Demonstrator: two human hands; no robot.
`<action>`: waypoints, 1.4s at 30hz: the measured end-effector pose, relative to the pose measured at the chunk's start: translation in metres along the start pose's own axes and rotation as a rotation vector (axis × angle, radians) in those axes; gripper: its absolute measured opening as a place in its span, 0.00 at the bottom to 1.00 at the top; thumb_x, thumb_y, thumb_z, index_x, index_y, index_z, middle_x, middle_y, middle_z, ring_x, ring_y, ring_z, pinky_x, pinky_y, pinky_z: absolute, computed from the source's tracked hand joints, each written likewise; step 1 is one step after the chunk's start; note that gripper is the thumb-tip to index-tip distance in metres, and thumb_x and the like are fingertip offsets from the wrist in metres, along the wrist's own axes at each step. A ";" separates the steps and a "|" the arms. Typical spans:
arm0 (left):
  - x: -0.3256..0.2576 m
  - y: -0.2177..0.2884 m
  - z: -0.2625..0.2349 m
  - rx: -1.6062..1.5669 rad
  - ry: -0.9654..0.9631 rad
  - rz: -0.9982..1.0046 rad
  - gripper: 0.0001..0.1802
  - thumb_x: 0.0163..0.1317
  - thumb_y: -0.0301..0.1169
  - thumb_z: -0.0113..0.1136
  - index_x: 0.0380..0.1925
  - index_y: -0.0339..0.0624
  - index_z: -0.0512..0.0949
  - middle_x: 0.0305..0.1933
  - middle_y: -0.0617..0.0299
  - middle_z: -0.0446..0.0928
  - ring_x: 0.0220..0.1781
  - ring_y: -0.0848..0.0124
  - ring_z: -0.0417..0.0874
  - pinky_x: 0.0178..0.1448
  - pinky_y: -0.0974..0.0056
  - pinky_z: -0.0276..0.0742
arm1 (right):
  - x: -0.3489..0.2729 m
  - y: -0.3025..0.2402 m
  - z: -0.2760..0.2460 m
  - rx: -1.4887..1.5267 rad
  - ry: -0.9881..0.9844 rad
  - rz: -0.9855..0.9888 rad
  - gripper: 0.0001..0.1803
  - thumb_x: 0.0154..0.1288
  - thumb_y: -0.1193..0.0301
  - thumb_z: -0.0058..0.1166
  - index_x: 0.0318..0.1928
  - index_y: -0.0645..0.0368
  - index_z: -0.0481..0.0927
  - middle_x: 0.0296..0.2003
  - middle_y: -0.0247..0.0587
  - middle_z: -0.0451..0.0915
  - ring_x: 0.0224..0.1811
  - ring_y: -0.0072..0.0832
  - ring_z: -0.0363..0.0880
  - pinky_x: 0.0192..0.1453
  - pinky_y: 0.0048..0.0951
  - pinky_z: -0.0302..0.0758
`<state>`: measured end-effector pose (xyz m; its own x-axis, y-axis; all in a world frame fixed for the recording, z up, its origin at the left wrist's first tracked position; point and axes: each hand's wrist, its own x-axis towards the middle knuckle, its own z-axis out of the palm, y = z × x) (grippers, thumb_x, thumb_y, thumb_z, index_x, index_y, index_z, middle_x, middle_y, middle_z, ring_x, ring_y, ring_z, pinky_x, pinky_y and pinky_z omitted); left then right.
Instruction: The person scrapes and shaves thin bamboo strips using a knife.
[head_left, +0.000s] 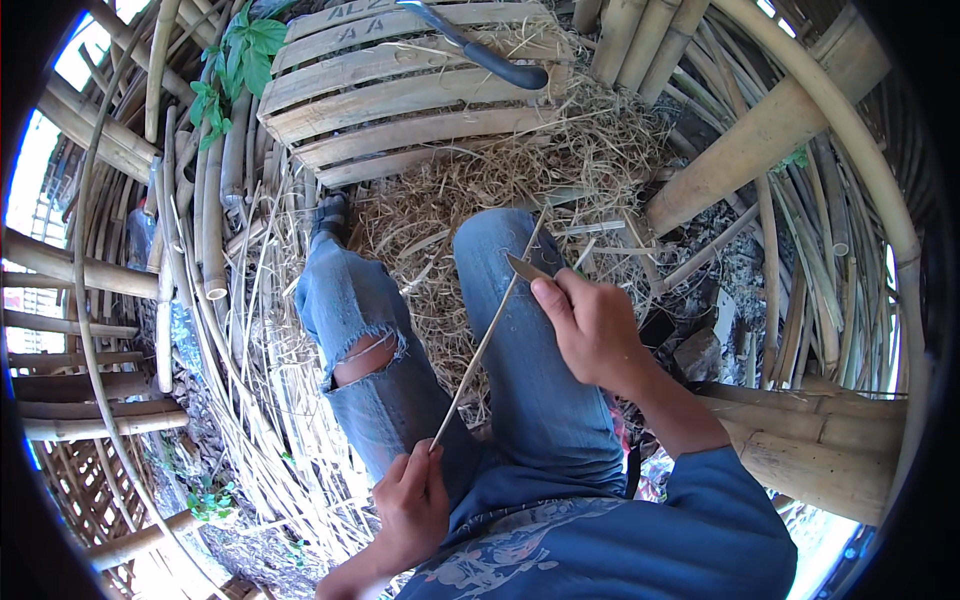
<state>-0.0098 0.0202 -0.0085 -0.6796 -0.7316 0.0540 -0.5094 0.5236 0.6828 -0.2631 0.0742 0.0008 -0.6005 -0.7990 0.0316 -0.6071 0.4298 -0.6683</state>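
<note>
Logged from my remote feed: one thin strip [478, 355], pale brown, running diagonally from lower centre to upper centre of the frame, above the wearer's legs. Left hand [412, 500], lower centre: fingers curled around the strip's lower end, grasping it. Right hand [597, 330], right of centre: clenched on a knife [528, 268], thumb along it, blade pointing upper left and crossing the strip; whether the edge touches, I cannot tell. Crate [400, 95], one, top centre: slatted pale wood, dark lettering on an upper slat; its inside is hidden from me, so I cannot list contents. On the crate: one tool [505, 68], dark curved handle, its pale-blue far end reaching the top edge of the frame. Shavings [600, 130], a tangled heap, straw-coloured, below and right of the crate. Jeans [530, 380], blue, torn at one knee, centre. Shirt [620, 550], dark blue, bottom. Post [760, 140], thick bamboo, slanting through the upper right. Long strips [285, 430], loose, many, left of the legs. Plant [250, 50], green-leaved, upper left.
</note>
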 end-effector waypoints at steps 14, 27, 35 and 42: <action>-0.001 0.001 -0.001 0.024 0.000 0.004 0.05 0.57 0.20 0.56 0.33 0.36 0.76 0.16 0.55 0.66 0.13 0.60 0.69 0.18 0.59 0.62 | 0.015 0.013 -0.001 -0.176 0.110 0.007 0.23 0.69 0.56 0.38 0.22 0.60 0.70 0.10 0.45 0.70 0.12 0.41 0.74 0.16 0.36 0.69; 0.001 0.004 -0.003 -0.055 -0.049 -0.023 0.04 0.58 0.20 0.55 0.33 0.34 0.76 0.16 0.54 0.66 0.13 0.60 0.69 0.17 0.60 0.61 | -0.006 0.009 0.016 -0.107 0.108 -0.284 0.20 0.68 0.58 0.42 0.23 0.59 0.72 0.11 0.44 0.71 0.13 0.41 0.75 0.16 0.38 0.68; 0.000 0.006 -0.005 -0.074 -0.058 -0.022 0.04 0.59 0.21 0.54 0.33 0.33 0.76 0.16 0.54 0.66 0.13 0.60 0.69 0.18 0.60 0.61 | -0.002 0.011 0.012 -0.157 0.123 -0.242 0.22 0.69 0.58 0.41 0.23 0.60 0.72 0.12 0.45 0.72 0.14 0.41 0.75 0.17 0.38 0.69; -0.003 0.003 -0.001 -0.080 -0.041 -0.030 0.04 0.58 0.21 0.54 0.34 0.35 0.76 0.16 0.53 0.67 0.13 0.59 0.69 0.18 0.60 0.62 | 0.004 0.016 0.008 -0.180 0.145 -0.230 0.21 0.69 0.60 0.40 0.22 0.61 0.70 0.11 0.46 0.70 0.15 0.43 0.73 0.20 0.39 0.65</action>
<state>-0.0090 0.0234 -0.0065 -0.6869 -0.7268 0.0039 -0.4872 0.4644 0.7396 -0.2705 0.0745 -0.0160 -0.4969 -0.8211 0.2810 -0.8102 0.3228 -0.4893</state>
